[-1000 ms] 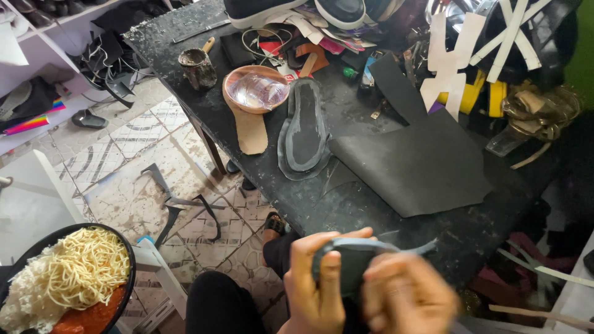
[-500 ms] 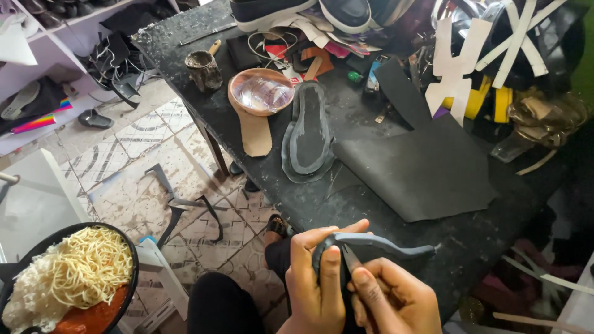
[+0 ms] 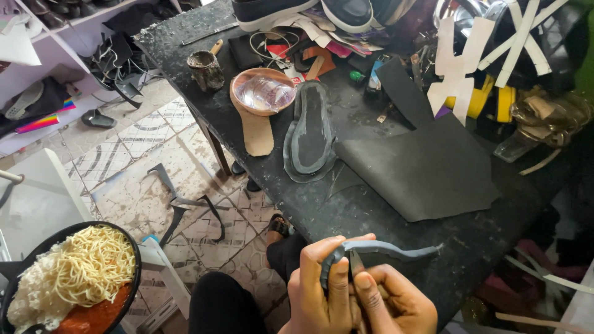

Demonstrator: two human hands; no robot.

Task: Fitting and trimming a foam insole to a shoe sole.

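Partly cropped below, left hand (image 3: 325,287) and right hand (image 3: 393,303) grip a grey sole (image 3: 377,250), blade barely visible.

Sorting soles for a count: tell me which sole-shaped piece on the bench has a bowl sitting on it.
The tan sole, at the bench's left edge; the bowl rests on its far end. The grey sole beside it carries nothing.

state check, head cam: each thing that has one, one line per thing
grey sole piece: held edge-up in both hands
left hand: gripping the sole piece
right hand: pressing a thin blade to the sole's edge
grey sole: flat on the bench
tan insole: flat, under the bowl
bowl: upright
glue tin: open, upright
black sheet: flat, unrolled
noodle bowl: full
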